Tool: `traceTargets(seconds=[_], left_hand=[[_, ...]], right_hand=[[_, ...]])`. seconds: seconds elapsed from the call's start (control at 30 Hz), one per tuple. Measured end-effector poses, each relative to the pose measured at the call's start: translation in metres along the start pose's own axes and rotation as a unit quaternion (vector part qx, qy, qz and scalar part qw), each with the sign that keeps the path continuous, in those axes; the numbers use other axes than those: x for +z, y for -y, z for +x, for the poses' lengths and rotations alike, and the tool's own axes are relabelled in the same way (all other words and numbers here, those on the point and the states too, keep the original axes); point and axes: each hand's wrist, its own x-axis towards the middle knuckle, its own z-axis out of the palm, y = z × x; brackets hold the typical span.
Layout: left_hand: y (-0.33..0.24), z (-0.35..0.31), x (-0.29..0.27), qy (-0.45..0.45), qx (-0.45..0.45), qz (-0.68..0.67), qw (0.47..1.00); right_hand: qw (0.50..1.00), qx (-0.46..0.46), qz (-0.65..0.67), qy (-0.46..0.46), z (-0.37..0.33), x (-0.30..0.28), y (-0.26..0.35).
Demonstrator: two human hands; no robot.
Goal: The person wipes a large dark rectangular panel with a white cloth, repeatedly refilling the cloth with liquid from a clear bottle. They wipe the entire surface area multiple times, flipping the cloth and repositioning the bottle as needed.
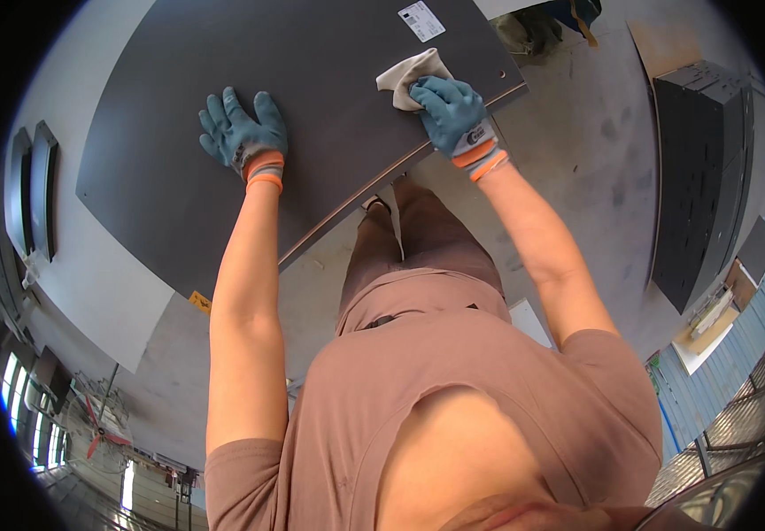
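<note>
A large dark grey panel (329, 88) lies flat in front of me, its near edge close to my legs. My left hand (243, 128), in a blue-grey work glove with an orange cuff, rests on the panel with the fingers spread. Toward the panel's right end, my right hand (453, 111) wears a matching glove and presses a bunched off-white cloth (413, 73) to the surface. Part of the cloth is hidden under the fingers. Just beyond it, a white printed label (421, 21) sticks to the panel. A small round hole (502, 74) shows near the right edge.
A tall stack of dark panels (697, 177) stands on the right. At the left, two narrow dark pieces (43, 190) lie on a pale surface (99, 274). A yellow tag (199, 302) sits at the panel's near left corner. A fan (99, 432) stands at the lower left.
</note>
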Motion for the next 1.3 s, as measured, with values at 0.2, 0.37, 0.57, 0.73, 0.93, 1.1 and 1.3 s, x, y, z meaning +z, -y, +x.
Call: traceTargets(seconds=[0.2,0.37,0.57,0.73,0.93,1.1,1.3], left_hand=[[-0.014,0.006,0.003,0.008,0.014,-0.014,1.0],[0.001,-0.001,0.002,0.001,-0.007,0.015,1.0],[-0.001,0.003,0.006,-0.023,0.014,-0.005,1.0],[-0.009,-0.005,-0.005,-0.04,0.002,0.004,0.999],[0.042,-0.005,0.006,-0.102,-0.033,-0.276,0.955],[0.189,-0.051,-0.068,-0.289,-0.055,-0.13,0.947],[0.402,-0.257,-0.085,-0.001,-0.608,-0.636,0.476]], right_hand=[[0.986,0.089,-0.12,-0.073,0.047,-0.035,-0.171],[0.981,0.077,-0.056,-0.168,0.096,-0.055,-0.122],[0.993,0.004,-0.103,-0.062,0.065,-0.007,-0.09],[0.995,0.034,-0.075,-0.061,-0.008,0.009,0.005],[0.992,-0.007,-0.114,-0.049,-0.015,0.021,0.032],[0.964,0.109,-0.232,-0.066,-0.032,0.025,0.046],[0.996,0.065,-0.055,-0.014,-0.027,0.138,0.287]])
